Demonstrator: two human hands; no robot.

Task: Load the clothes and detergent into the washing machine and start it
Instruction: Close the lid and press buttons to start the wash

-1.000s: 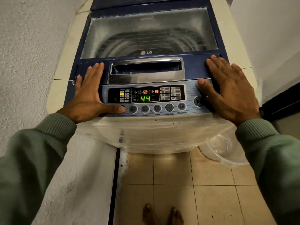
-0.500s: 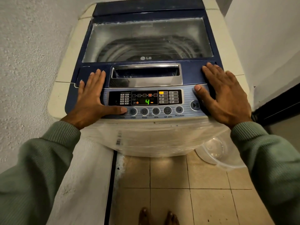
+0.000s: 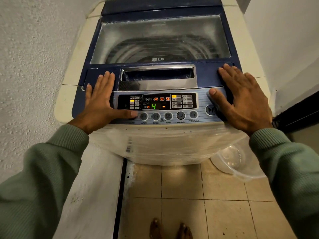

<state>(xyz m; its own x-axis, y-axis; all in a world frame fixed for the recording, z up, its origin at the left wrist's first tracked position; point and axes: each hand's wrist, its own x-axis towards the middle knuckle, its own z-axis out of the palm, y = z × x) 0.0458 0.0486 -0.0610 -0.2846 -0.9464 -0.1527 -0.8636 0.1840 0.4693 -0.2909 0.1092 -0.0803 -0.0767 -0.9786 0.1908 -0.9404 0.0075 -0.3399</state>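
A top-loading washing machine (image 3: 172,144) with a blue top stands before me, its clear lid (image 3: 160,37) down over the drum. The lit control panel (image 3: 156,101) shows a green "4" and orange icons. My left hand (image 3: 101,102) lies flat on the left of the top, thumb tip on the leftmost round button. My right hand (image 3: 241,99) lies flat on the right, thumb resting just above the start/pause button (image 3: 210,109). Neither hand holds anything. Clothes and detergent are not visible through the hazy lid.
A clear plastic bowl (image 3: 236,163) lies on the tiled floor (image 3: 183,195) at the machine's right foot. A rough white wall (image 3: 34,66) runs on the left, a white wall (image 3: 284,40) on the right. My bare feet (image 3: 170,228) show at the bottom.
The display went from "44" to "4" and other indicator lights came on. Both hands stayed flat on the machine; the view drew slightly back.
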